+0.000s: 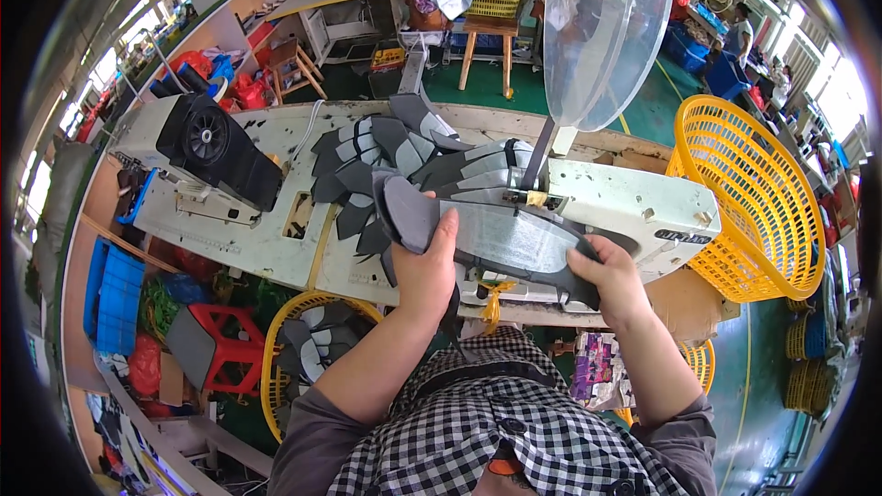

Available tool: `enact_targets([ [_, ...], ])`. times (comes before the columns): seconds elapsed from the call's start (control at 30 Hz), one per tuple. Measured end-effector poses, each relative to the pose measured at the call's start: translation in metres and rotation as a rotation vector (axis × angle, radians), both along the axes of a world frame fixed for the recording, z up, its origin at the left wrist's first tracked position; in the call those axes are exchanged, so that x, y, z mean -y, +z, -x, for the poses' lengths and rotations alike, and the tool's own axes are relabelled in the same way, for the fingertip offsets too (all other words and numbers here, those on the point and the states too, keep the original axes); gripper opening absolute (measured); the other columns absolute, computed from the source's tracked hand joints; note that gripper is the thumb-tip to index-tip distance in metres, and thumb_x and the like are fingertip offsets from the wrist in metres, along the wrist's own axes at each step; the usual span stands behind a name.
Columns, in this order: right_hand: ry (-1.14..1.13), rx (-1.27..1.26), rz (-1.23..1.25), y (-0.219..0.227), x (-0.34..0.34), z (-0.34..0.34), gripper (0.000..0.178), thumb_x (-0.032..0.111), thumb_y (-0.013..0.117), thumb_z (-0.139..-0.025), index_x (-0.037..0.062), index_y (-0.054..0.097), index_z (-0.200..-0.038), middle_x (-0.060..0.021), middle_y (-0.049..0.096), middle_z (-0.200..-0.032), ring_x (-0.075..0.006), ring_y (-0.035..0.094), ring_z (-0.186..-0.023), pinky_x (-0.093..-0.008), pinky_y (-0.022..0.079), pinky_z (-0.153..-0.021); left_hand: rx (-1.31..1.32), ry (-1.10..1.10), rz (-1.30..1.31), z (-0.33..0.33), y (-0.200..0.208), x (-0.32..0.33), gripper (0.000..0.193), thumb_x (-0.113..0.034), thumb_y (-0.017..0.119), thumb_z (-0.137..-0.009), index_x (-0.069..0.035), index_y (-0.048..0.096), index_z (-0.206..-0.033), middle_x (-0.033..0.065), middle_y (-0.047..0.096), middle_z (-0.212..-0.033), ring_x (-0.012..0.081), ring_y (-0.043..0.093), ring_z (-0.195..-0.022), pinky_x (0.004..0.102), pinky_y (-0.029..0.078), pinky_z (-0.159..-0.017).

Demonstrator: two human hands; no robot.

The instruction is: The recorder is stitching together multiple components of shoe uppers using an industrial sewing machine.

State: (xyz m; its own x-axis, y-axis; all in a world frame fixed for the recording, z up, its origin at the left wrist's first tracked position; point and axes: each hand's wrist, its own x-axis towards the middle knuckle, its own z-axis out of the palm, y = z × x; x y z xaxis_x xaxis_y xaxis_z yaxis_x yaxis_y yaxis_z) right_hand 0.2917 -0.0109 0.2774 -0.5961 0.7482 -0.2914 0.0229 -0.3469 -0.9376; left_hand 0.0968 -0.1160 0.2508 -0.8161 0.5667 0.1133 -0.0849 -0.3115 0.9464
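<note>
My left hand grips the dark grey end of a long fabric piece, which has a pale grey middle and dark edges. Its other end is pinched between the thumb and fingers of my right hand. Stretched between both hands, the piece hangs in front of the white sewing machine. Folded dark flaps stand up above my left hand. Behind it, a heap of similar grey pieces covers part of the worktable. The machine's needle area is partly hidden.
Clear reel discs rise above the machine, with a dark strap below. A yellow basket leans at the right. Another yellow basket holds pieces beside a red stool. At the left stands a second machine head.
</note>
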Motion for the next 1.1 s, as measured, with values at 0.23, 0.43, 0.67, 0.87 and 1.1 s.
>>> enact_targets([
  [0.23, -0.015, -0.089, 0.031, -0.035, -0.026, 0.013, 0.027, 0.012, 0.061, -0.086, -0.0019, 0.057, -0.109, -0.0053, 0.062, -0.099, -0.0114, 0.057, -0.086, -0.0245, 0.044, -0.080, 0.097, 0.034, -0.051, -0.003, -0.022, -0.010, 0.047, -0.011, 0.067, -0.082, 0.000, 0.043, -0.122, 0.0077, 0.053, -0.115, 0.0157, 0.051, -0.103, 0.0284, 0.040, -0.090],
  [0.43, -0.168, -0.090, -0.034, -0.031, -0.034, 0.029, 0.031, 0.009, 0.062, -0.083, 0.0006, 0.055, -0.112, -0.0068, 0.060, -0.103, -0.0168, 0.056, -0.092, -0.0291, 0.045, -0.081, 0.070, 0.041, -0.007, -0.001, -0.024, -0.019, 0.057, -0.015, 0.068, -0.082, 0.002, 0.037, -0.126, 0.0110, 0.050, -0.119, 0.0175, 0.050, -0.106, 0.0289, 0.040, -0.091],
  [0.67, 0.259, -0.413, 0.176, -0.052, -0.015, -0.006, 0.060, 0.035, 0.073, -0.075, 0.0014, 0.046, -0.118, -0.0139, 0.060, -0.101, -0.0266, 0.062, -0.090, -0.0413, 0.050, -0.084, 0.218, -0.086, 0.057, -0.010, 0.007, 0.028, 0.053, -0.012, 0.065, -0.082, 0.001, 0.037, -0.125, 0.0098, 0.052, -0.113, 0.0154, 0.052, -0.102, 0.0283, 0.042, -0.088],
  [0.87, 0.761, -0.340, -0.135, -0.081, 0.080, 0.006, 0.089, 0.021, 0.083, -0.064, 0.0013, 0.031, -0.133, -0.0168, 0.042, -0.132, -0.0266, 0.041, -0.123, -0.0365, 0.031, -0.105, -0.298, -1.032, -0.101, -0.035, 0.045, 0.064, 0.038, -0.007, 0.055, -0.086, -0.002, 0.045, -0.123, 0.0078, 0.059, -0.105, 0.0162, 0.057, -0.098, 0.0310, 0.043, -0.088],
  [1.1, 0.432, 0.141, -0.635, -0.012, 0.032, -0.019, 0.039, 0.016, 0.078, -0.071, 0.0015, 0.060, -0.102, -0.0049, 0.063, -0.091, -0.0139, 0.059, -0.085, -0.0271, 0.047, -0.077, -0.487, -0.550, 0.078, -0.001, 0.073, 0.069, 0.029, -0.013, 0.062, -0.086, 0.001, 0.055, -0.111, 0.0130, 0.063, -0.097, 0.0170, 0.063, -0.079, 0.0280, 0.051, -0.062],
])
